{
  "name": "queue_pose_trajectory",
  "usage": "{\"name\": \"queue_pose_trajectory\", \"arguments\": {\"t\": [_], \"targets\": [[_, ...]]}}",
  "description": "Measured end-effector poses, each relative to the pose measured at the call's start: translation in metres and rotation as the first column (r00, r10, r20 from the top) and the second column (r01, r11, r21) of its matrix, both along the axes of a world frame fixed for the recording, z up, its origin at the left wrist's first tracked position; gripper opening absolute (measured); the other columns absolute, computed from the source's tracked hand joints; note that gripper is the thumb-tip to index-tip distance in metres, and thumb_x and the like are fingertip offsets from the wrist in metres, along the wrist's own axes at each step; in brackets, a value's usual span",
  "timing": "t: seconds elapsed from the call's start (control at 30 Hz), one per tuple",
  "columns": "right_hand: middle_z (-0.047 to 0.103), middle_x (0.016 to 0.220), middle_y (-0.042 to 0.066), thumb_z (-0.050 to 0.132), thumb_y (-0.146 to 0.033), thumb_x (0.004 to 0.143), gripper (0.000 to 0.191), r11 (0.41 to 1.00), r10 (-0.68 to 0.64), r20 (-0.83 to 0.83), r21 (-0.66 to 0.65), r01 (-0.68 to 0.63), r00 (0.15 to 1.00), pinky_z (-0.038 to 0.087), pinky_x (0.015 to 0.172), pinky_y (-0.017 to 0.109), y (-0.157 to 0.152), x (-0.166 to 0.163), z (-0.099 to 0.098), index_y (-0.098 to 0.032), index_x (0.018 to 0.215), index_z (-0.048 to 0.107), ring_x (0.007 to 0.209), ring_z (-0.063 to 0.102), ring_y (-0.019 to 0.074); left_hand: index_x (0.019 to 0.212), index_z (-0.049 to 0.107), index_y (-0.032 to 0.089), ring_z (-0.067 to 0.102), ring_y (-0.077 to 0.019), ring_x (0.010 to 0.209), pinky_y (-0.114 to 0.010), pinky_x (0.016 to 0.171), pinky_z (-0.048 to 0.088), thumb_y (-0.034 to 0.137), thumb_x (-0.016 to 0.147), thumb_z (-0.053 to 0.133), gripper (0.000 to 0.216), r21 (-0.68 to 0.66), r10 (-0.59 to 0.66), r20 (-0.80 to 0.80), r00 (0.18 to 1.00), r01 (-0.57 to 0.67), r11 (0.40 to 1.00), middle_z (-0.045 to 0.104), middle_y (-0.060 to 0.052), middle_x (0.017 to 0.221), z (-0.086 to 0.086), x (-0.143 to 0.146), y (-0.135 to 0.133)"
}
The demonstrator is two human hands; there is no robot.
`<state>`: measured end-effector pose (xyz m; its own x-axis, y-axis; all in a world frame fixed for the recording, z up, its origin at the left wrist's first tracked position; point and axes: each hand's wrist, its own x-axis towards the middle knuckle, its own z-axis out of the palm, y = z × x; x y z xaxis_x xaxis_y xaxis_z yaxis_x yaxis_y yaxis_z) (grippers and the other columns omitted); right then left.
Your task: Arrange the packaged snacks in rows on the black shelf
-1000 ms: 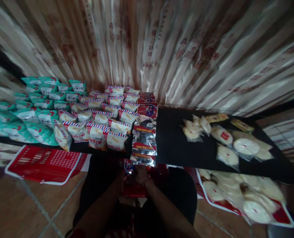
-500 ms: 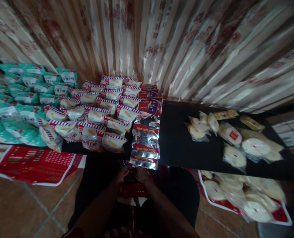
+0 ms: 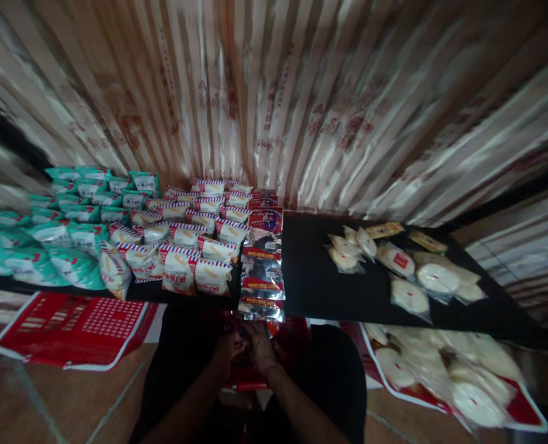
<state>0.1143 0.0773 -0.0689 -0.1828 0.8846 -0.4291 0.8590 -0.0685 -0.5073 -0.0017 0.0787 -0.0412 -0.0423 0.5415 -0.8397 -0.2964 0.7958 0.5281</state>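
My left hand (image 3: 230, 346) is low in front of me, below the edge of the black table, with its fingers curled closed; whatever they hold is too dark to make out. Right beside it, my right hand (image 3: 261, 348) reaches forward with fingers stretched out, over the dark inside of a red basket (image 3: 297, 338) between my knees. Just above both hands, on the table, a column of shiny dark-red and silver snack packets (image 3: 261, 285) overlaps down to the front edge. Shadow hides much of the basket's contents.
Left of the column stand rows of white striped snack bags (image 3: 179, 269) and teal bags (image 3: 77, 262). Bagged round white wafers (image 3: 410, 296) lie on the black table (image 3: 311, 271) at right. A red basket (image 3: 526, 407) of wafers and a red basket (image 3: 70, 327) flank my legs. A patterned curtain (image 3: 265, 92) hangs behind.
The view has shifted, so the table goods sit lower. Both hands have moved closer together, and my right hand's fingers now reach forward beside my left.
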Motion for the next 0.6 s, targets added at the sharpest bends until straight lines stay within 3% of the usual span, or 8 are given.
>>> {"name": "queue_pose_trajectory", "arguments": {"t": [0.17,0.3,0.43,0.53,0.6], "targets": [[0.066,0.113,0.007,0.040,0.000,0.068,0.059,1.000,-0.016,-0.248,-0.026,0.010,0.969,0.046,0.088,0.028,-0.018,-0.006,0.029,-0.023,0.118,0.060,0.105,0.060,0.0192,0.059,0.060,0.015,0.064,-0.0183,0.060,-0.023,0.053,0.046,0.016,0.059,0.067,0.007,0.071,-0.098,0.000,0.995,0.098,0.993,0.061,-0.002,0.056,0.033,-0.005,-0.012],[0.071,0.093,0.008,0.038,-0.012,0.082,0.038,0.998,0.017,-0.375,0.062,0.007,0.927,0.049,0.075,0.028,-0.041,-0.009,0.057,-0.021,0.109,0.064,0.087,0.066,0.0203,0.069,0.063,0.014,0.060,-0.0162,0.057,-0.022,0.048,0.042,0.033,0.054,0.075,0.026,0.265,-0.175,-0.010,0.984,0.172,0.949,0.064,-0.003,0.061,0.064,-0.019,-0.028],[0.070,0.094,0.008,0.039,-0.028,0.088,0.028,0.978,-0.041,-0.419,0.167,0.121,0.907,0.047,0.075,0.027,-0.056,-0.007,0.088,-0.021,0.105,0.060,0.085,0.066,0.0197,0.075,0.063,0.016,0.059,-0.0151,0.064,-0.023,0.057,0.046,0.055,0.060,0.069,0.042,0.513,-0.248,-0.096,0.964,0.261,0.818,0.065,-0.003,0.070,0.102,-0.034,-0.046],[0.070,0.085,0.006,0.042,-0.037,0.087,0.024,0.962,-0.068,-0.444,0.207,0.176,0.893,0.047,0.068,0.025,-0.058,-0.004,0.115,-0.022,0.095,0.059,0.075,0.065,0.0183,0.081,0.063,0.018,0.059,-0.0153,0.067,-0.025,0.063,0.048,0.057,0.072,0.058,0.040,0.628,-0.238,-0.209,0.949,0.317,0.711,0.066,-0.003,0.077,0.127,-0.039,-0.056],[0.069,0.077,0.004,0.044,-0.042,0.086,0.026,0.946,-0.101,-0.479,0.226,0.233,0.872,0.047,0.063,0.024,-0.055,-0.002,0.133,-0.021,0.089,0.059,0.068,0.064,0.0176,0.081,0.063,0.019,0.060,-0.0177,0.078,-0.028,0.071,0.049,0.054,0.078,0.051,0.037,0.719,-0.158,-0.305,0.939,0.336,0.608,0.066,-0.005,0.084,0.136,-0.040,-0.059]]}}
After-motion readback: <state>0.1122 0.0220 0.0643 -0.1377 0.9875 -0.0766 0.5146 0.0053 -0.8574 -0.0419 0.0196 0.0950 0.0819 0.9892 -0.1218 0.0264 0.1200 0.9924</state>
